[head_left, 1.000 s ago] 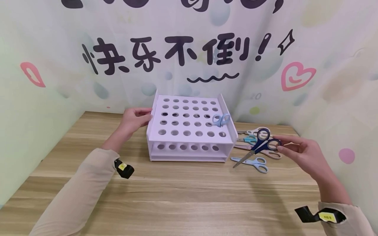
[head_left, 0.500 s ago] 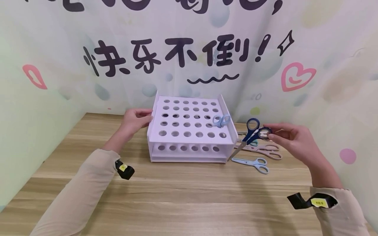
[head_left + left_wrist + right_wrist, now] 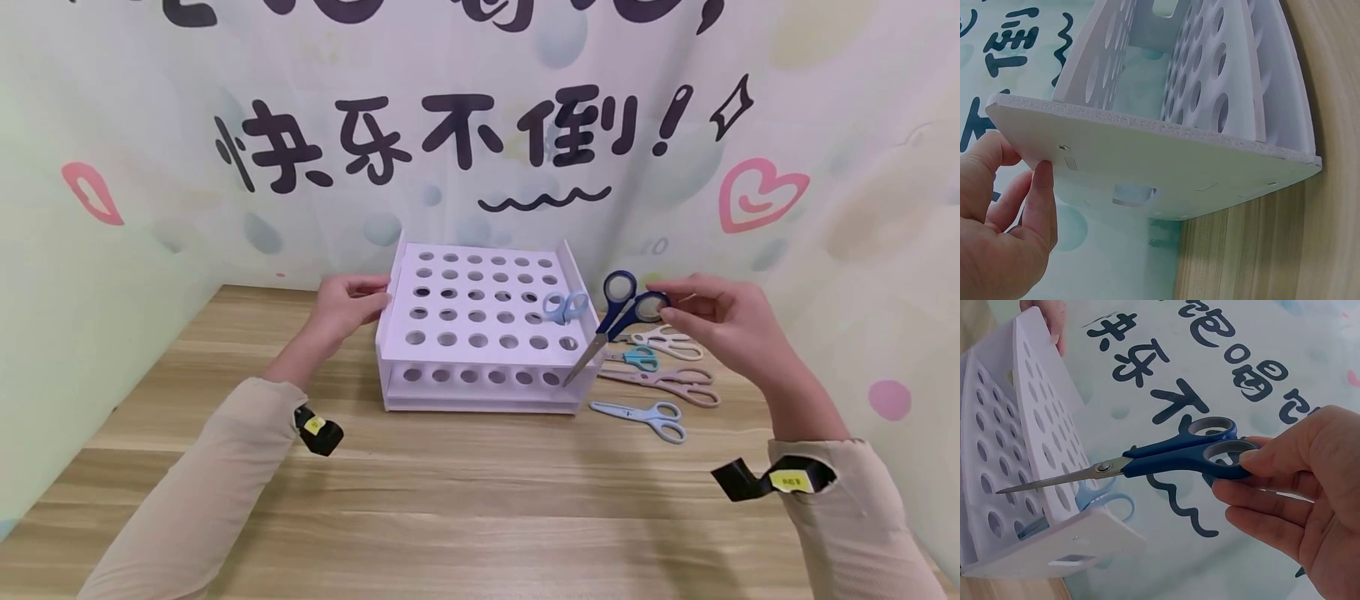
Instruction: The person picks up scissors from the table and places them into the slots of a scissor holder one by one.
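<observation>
A white tiered rack (image 3: 480,402) with rows of round holes stands on the table. My left hand (image 3: 343,307) holds its left side panel (image 3: 1179,159) by the back edge, one fingertip against the outer face and another finger at the edge. My right hand (image 3: 712,312) pinches one handle loop of dark blue scissors (image 3: 617,312) between thumb and fingers. Their closed blades (image 3: 1054,481) slant down to the left, overlapping the rack's right front in the head view. Light blue scissors (image 3: 564,307) stand in a hole near the rack's right side, loops up.
Right of the rack lie several scissors: a light blue pair (image 3: 645,417) in front, a pink pair (image 3: 667,382), a turquoise pair (image 3: 637,358) and a white pair (image 3: 667,340). A printed curtain (image 3: 450,67) hangs close behind the rack. The wooden table (image 3: 450,500) extends in front.
My right hand has moved left and up with the dark blue scissors, from above the scissors on the table to the rack's right side. My left hand stays at the rack.
</observation>
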### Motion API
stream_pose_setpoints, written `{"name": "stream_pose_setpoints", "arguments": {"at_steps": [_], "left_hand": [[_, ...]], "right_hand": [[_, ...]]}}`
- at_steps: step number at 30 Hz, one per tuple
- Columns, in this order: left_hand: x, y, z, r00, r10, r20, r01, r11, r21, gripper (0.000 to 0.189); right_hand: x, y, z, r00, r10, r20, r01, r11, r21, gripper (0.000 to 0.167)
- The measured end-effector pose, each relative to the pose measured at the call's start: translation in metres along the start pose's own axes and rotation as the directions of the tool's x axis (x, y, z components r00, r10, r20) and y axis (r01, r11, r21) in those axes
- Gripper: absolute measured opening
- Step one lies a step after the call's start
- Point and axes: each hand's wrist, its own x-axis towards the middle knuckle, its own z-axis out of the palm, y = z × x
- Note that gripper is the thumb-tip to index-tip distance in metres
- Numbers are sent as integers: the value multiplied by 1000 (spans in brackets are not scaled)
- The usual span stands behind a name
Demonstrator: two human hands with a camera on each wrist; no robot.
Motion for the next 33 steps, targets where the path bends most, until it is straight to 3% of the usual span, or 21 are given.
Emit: {"name": "stream_pose_setpoints", "arguments": {"at_steps": [12, 18, 23, 33], "left_hand": [[1, -1, -4, 1000, -2, 1, 2, 1000, 28, 41], [-2, -4, -8, 1000, -17, -15, 18, 1000, 23, 41], [-3, -3, -9, 1000, -12, -2, 12, 1000, 27, 41], [4, -1, -1, 1000, 0, 16, 0, 1000, 11, 41]], "right_hand": [[31, -22, 2, 999, -38, 21, 38, 999, 26, 28], [51, -35, 6, 999, 8, 50, -9, 1000, 13, 27], [63, -40, 6, 996, 13, 84, -18, 998, 59, 28], [88, -41, 9, 996, 84, 43, -84, 996, -9, 29]]}}
